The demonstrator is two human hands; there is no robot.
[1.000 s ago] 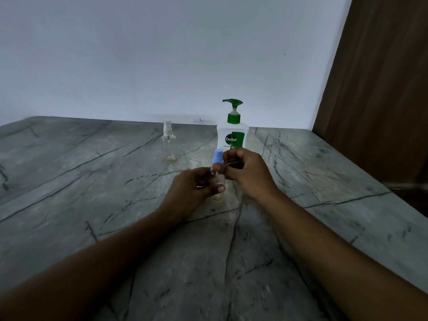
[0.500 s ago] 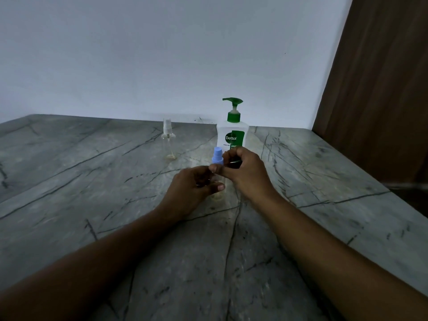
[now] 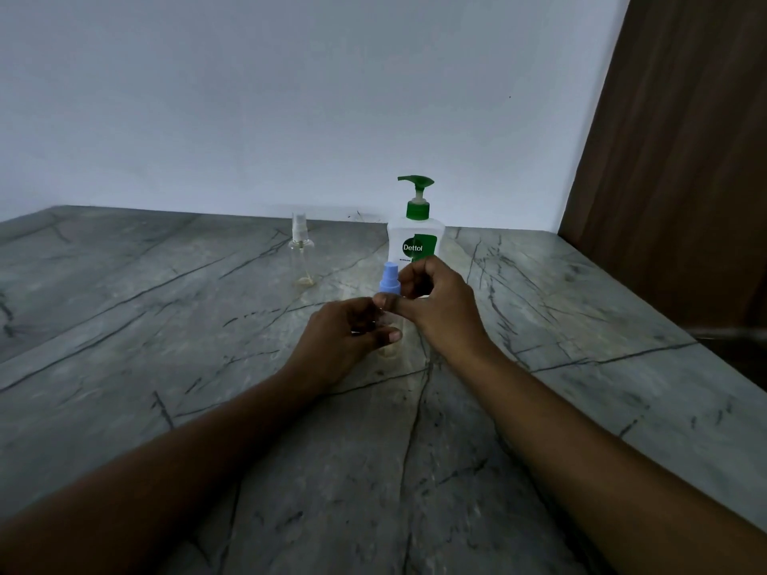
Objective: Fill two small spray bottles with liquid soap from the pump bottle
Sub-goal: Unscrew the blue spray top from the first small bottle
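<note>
We are gripping the bottle (image 3: 389, 349) with our left hand (image 3: 346, 340); our right hand (image 3: 438, 311) is pinching its cap (image 3: 390, 280); yanking may tip it.

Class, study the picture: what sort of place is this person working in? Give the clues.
Probably a home, though which room is unclear. Clues: the grey veined stone countertop, a plain white wall meeting a brown wood panel, and a household pump bottle of soap.

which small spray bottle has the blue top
The held spray bottle, between left hand and right hand, before the pump bottle; the lone bottle left has a clear top.
</note>
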